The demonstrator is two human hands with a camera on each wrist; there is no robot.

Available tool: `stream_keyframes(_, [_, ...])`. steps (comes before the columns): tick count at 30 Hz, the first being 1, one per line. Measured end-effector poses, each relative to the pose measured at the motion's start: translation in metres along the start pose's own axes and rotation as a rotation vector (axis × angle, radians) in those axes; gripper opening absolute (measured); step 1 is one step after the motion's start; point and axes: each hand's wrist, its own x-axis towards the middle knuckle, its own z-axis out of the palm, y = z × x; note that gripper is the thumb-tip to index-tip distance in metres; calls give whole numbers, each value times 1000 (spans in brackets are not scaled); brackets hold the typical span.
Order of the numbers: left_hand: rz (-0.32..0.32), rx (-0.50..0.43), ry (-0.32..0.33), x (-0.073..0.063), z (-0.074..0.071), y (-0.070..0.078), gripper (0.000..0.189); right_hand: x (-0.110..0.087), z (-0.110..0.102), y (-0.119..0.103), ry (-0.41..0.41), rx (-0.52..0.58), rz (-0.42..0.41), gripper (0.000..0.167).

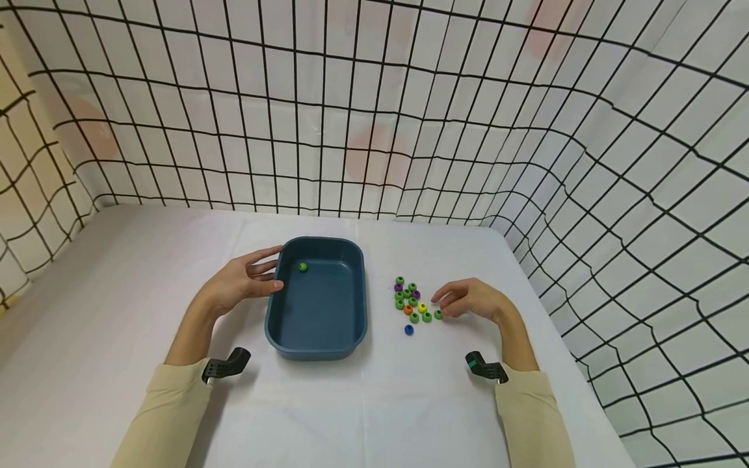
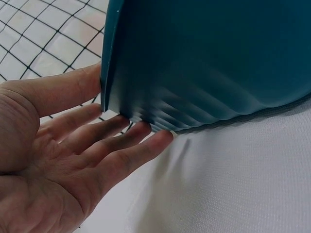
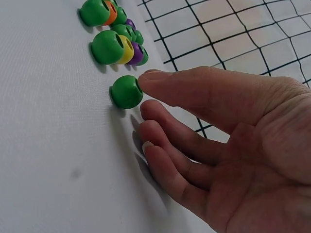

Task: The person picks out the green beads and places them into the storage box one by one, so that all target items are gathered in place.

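A dark blue rectangular tub (image 1: 316, 354) stands on the white cloth, with one green bead (image 1: 302, 267) inside near its far left corner. My left hand (image 1: 236, 283) holds the tub's left wall, its thumb over the rim and its fingers (image 2: 133, 158) reaching to the outer side. To the right of the tub, my right hand (image 1: 473, 300) is beside a loose group of beads. Its thumb tip is at the nearest green bead (image 3: 127, 92), while the other fingers bend loosely beneath and pinch nothing. Whether the thumb touches that bead cannot be told.
The group holds several green beads (image 1: 400, 304), two purple beads (image 1: 415, 294), an orange bead (image 1: 407, 310) and a yellow bead (image 1: 422, 308). A blue bead (image 1: 409, 330) lies nearer the front. Black netting (image 1: 374, 130) over white sheeting surrounds the table's back and sides.
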Motion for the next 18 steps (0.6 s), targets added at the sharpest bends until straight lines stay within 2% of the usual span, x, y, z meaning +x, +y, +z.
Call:
stream_keyframes(6, [4, 0, -3, 1, 0, 1, 87, 3, 2, 0, -40, 10, 5, 36])
stream_keyframes(18, [-1, 12, 1, -1, 0, 2, 87, 10, 7, 3, -41, -64, -26, 28])
